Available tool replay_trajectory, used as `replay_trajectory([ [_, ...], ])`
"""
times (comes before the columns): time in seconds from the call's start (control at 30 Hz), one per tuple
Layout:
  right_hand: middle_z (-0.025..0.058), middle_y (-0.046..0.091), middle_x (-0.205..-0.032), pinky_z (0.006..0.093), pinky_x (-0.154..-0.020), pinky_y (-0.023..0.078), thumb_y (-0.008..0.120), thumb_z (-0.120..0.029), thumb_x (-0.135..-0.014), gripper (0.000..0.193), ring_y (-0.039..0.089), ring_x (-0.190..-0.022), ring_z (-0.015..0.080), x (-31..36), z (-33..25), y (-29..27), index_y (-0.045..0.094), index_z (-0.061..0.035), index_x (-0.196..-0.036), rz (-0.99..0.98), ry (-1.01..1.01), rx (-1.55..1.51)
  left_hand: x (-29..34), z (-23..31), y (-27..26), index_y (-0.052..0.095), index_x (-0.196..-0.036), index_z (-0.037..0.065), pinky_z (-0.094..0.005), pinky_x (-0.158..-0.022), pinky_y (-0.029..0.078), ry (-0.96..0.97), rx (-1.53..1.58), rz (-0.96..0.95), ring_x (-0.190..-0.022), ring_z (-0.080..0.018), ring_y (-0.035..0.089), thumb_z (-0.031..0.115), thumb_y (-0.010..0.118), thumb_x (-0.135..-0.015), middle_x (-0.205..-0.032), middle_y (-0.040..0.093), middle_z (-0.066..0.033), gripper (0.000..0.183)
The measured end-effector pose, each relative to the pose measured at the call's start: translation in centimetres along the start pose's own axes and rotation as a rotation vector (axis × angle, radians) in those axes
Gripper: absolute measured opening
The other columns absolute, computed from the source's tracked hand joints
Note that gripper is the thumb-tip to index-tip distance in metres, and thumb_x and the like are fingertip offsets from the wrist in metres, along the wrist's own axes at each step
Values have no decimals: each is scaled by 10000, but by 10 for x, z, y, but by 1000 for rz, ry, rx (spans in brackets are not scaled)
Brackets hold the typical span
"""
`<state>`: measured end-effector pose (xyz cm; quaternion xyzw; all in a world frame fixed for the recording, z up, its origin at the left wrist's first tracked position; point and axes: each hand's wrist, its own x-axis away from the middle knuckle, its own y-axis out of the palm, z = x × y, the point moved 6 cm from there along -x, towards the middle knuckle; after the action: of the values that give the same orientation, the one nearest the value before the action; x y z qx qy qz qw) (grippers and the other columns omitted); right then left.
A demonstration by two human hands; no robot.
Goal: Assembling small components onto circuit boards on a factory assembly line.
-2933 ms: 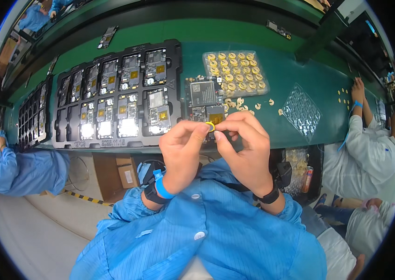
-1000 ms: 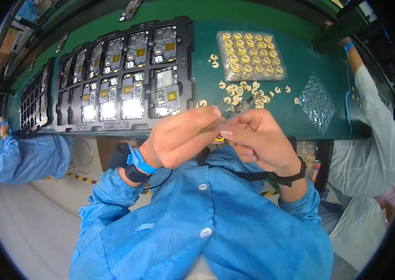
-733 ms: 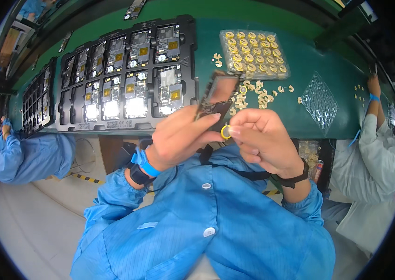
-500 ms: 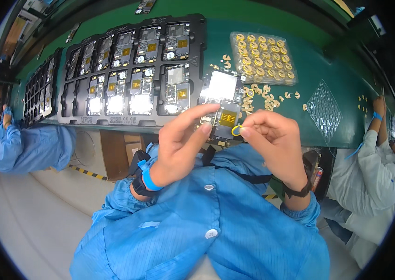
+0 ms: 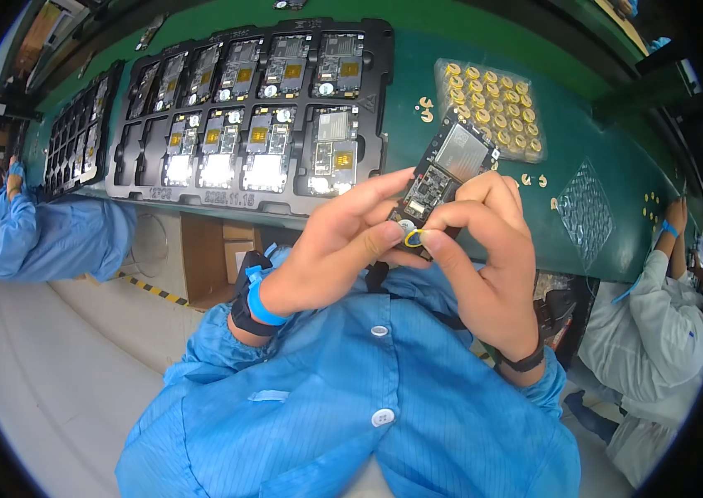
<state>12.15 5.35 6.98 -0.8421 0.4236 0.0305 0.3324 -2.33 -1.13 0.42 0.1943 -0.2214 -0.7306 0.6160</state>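
A bare circuit board (image 5: 434, 187) with a shiny metal shield on its upper part is tilted above the table's near edge. My left hand (image 5: 339, 245) grips its lower left edge, thumb on the front and fingers partly behind. Between thumb and forefinger of my right hand (image 5: 491, 249) is a small round cell with a yellow rim (image 5: 414, 239). It is against or just over the board's lower end, beside a pale round spot and my left thumb; exact contact cannot be made out. My right hand's other fingers curl over the board's right edge.
A black tray (image 5: 131, 184) of circuit boards lies to the left, a second dark tray (image 5: 59, 187) beyond it. Yellow round cells fill a clear tray (image 5: 492, 112) at the right. A clear blister sheet (image 5: 584, 207) lies farther right. Co-workers (image 5: 40, 232) (image 5: 658, 307) sit on both sides.
The board has turned, its upper end now leaning right, and the gold patch no longer shows. My left hand has closed on its edge. The yellow-rimmed cell has come to the board's lower end.
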Motion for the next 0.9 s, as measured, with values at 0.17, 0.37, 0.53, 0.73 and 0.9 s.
replay_trajectory([
  [0.17, 81, 532, -922, 363, -781, 414, 738, -65, -878, 72, 488, -895, 257, 0, 2, 2, 708, -27, -932, -15, 46, 40, 0, 1, 1, 237, -1658, -4, -430, -1048, 592, 42, 17, -29, -1347, -274, 583, 121, 464, -1137, -1545, 507, -216, 582],
  [0.37, 90, 526, -917, 367, -800, 416, 741, -72, -875, 81, 496, -902, 277, -2, 1, 3, 703, -24, -929, -41, 38, 59, 2, 1, 0, 280, -1654, 7, -426, -1047, 585, 63, 15, -55, -1373, -270, 558, 171, 468, -1145, -1600, 452, -198, 566],
  [0.53, 94, 524, -915, 379, -818, 419, 749, -86, -874, 97, 509, -924, 283, -5, 3, 4, 703, -21, -929, -73, 52, 52, 4, -6, -5, 294, -1651, 15, -427, -1036, 593, 33, 27, -25, -1349, -265, 577, 174, 462, -1148, -1598, 456, -181, 554],
  [0.73, 93, 515, -908, 378, -821, 425, 757, -87, -873, 106, 511, -925, 282, -4, 3, 5, 704, -17, -933, -77, 68, 72, 3, -5, -5, 292, -1652, 16, -436, -1022, 604, 75, -29, -24, -1330, -260, 590, 189, 460, -1150, -1620, 424, -170, 557],
  [0.9, 92, 518, -909, 375, -811, 426, 755, -83, -876, 101, 511, -920, 280, -4, 5, 7, 706, -16, -935, -75, 76, 63, 3, -7, -7, 288, -1649, 4, -423, -1022, 604, 68, -33, -40, -1328, -256, 590, 198, 466, -1149, -1586, 454, -175, 566],
])
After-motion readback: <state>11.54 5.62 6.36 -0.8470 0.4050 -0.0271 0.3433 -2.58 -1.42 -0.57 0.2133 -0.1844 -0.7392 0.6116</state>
